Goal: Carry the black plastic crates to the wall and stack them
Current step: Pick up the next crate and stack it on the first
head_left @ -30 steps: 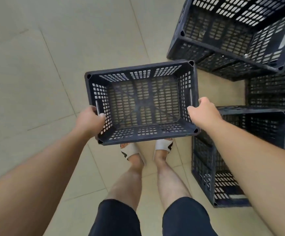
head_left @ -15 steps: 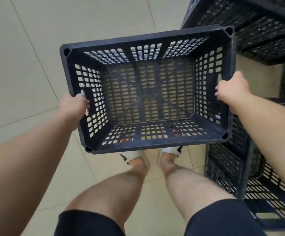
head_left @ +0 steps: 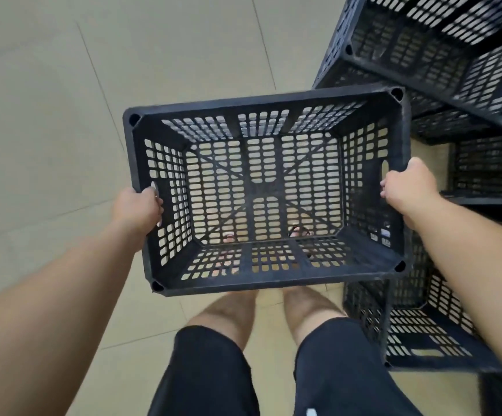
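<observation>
Gripping the black plastic crate (head_left: 261, 190) by its two short ends, the person holds it clear of the floor (head_left: 48, 115), open side up, in front of the thighs. The left hand (head_left: 137, 207) is clamped on the crate's left end wall, fingers curled through the handle slot there, and the right hand (head_left: 408, 186) is closed over the rim of the right end wall beside its own slot. Taking the crate at opposite ends probably spreads the load evenly and keeps it level, so that it can be set squarely on another crate later. Held low with arms extended, it leaves the legs room to walk; the sandalled feet (head_left: 297, 232) show through the slotted bottom, which suggests the crate hangs directly over them and is empty.

To the person's right, more black crates stand on the floor: one open crate (head_left: 423, 334) just beside the right leg, partly under the carried crate's near right corner, and a tilted pile (head_left: 423, 46) towards the far right. These look like crates waiting their turn. No wall is in view, so the carrying step seems only begun, with the stacking not yet done.
</observation>
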Demonstrator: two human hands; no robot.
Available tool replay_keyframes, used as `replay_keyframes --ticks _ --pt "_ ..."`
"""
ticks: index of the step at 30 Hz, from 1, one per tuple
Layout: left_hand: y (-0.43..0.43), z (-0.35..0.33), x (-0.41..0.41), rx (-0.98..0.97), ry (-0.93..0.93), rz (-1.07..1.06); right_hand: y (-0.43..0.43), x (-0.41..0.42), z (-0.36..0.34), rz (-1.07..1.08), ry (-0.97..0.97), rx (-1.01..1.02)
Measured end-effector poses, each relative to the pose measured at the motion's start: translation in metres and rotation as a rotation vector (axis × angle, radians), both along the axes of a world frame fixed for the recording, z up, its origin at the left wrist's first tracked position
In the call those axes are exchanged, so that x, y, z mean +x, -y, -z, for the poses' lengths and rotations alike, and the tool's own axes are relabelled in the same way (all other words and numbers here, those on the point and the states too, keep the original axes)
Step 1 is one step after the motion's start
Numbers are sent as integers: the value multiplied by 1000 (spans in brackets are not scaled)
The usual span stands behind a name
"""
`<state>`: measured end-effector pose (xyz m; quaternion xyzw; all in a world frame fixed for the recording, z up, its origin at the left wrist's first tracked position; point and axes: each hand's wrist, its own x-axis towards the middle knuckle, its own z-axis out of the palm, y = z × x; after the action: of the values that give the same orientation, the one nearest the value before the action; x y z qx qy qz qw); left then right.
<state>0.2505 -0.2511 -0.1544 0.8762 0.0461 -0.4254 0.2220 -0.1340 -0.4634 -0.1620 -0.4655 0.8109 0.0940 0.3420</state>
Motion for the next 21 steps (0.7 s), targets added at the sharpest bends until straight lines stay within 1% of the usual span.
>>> replay_keyframes --ticks 8,12,15,17,21 --pt "-44 -191 -4 37 38 -61 -18 10 -200 -68 -23 0" --pt "-59 -274 -4 -5 57 -101 -22 12 -283 -87 -2 -37" --pt "-73 -325 -10 6 75 -83 -28 7 -329 -116 15 -43" --pt "-84 -351 -16 -27 99 -79 -31 6 -353 -125 22 -81" --pt "-117 -380 -31 -37 98 -113 -26 9 -379 -183 55 -98"
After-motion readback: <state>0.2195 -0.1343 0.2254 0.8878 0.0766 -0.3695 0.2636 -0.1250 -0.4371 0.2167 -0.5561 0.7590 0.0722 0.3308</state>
